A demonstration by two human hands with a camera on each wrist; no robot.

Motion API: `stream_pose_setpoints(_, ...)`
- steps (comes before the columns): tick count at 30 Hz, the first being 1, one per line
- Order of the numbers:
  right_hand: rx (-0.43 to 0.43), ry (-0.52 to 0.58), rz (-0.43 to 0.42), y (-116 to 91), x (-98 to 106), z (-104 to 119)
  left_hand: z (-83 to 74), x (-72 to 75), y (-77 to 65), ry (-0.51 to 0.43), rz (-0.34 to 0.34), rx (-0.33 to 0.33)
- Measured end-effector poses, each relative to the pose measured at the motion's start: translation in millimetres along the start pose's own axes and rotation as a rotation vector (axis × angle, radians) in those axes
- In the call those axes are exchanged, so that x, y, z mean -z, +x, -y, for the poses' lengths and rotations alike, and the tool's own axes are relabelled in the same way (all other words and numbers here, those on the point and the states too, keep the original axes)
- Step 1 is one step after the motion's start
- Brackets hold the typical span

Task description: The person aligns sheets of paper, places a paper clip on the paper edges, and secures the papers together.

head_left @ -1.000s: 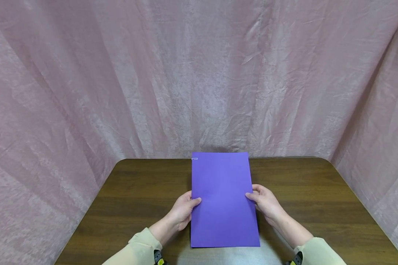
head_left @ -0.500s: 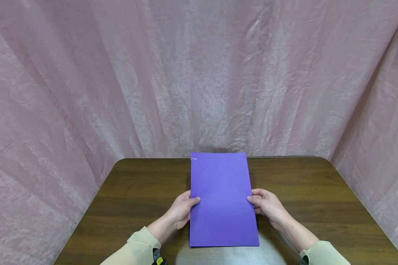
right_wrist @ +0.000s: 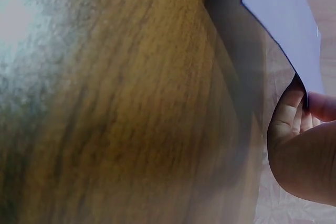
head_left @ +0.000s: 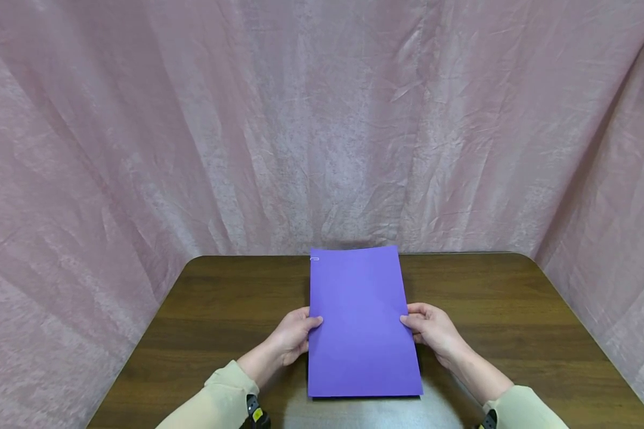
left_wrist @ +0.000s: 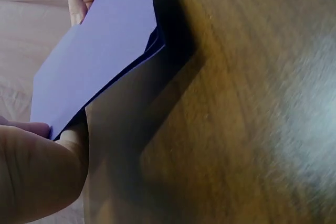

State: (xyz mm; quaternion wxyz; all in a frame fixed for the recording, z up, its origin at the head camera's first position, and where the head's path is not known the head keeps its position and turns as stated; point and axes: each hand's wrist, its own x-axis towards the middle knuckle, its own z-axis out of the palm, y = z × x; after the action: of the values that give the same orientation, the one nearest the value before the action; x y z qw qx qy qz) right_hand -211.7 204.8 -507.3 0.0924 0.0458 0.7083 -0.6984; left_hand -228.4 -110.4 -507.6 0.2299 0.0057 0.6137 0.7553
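A thin stack of purple paper [head_left: 361, 333] is held above the table, its shadow beneath it. A small white paper clip [head_left: 314, 259] sits at its top left corner. My left hand [head_left: 292, 335] grips the left edge, thumb on top and fingers behind. On the right edge my right hand [head_left: 434, 330] pinches the paper the same way. In the left wrist view, separate layers of the paper [left_wrist: 94, 51] show at the near corner. The right wrist view shows the right hand's fingers [right_wrist: 287, 111] under the paper, which bends slightly there. Fingertips behind the stack are hidden in the head view.
The brown wooden table [head_left: 236, 292] has rounded far corners and a bright reflection near its front. A pink curtain [head_left: 322, 131] hangs behind it and along the sides.
The right hand has shifted slightly down the paper's edge and outward since one second ago. The paper's top edge now tilts a little, its right corner higher. Both hands keep their hold.
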Motion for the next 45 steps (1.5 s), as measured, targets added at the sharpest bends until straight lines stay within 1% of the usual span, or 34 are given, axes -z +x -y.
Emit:
stream_pose_setpoints(3,-0.001,-0.004,-0.008,1,0,1,-3.0,2.7,2.0,0.050,-0.027,0.005)
stream_pose_setpoints(6,-0.002,-0.010,-0.022,2,-2,3,-5.4,5.7,5.3,0.079,-0.051,0.006)
stream_pose_setpoints(9,-0.006,-0.023,-0.032,4,-3,5,-7.3,8.2,8.9,0.101,-0.064,0.003)
stream_pose_setpoints(16,-0.003,-0.040,-0.062,11,-3,6,-10.7,11.3,17.5,0.138,-0.083,0.022)
stream_pose_setpoints(20,0.006,-0.052,-0.068,14,-3,5,-11.8,13.5,22.3,0.191,-0.100,0.012)
stream_pose_setpoints(31,0.038,-0.126,-0.085,22,-6,4,-11.7,18.5,34.2,0.315,-0.151,0.053)
stream_pose_setpoints(36,0.044,-0.154,-0.106,25,-7,4,-12.7,19.6,39.2,0.352,-0.154,0.047)
stream_pose_setpoints(40,0.053,-0.198,-0.124,28,-7,3,-12.9,19.5,43.0,0.373,-0.156,0.042)
stream_pose_setpoints(45,0.080,-0.272,-0.121,35,-6,0,-12.7,19.5,46.4,0.401,-0.176,0.046)
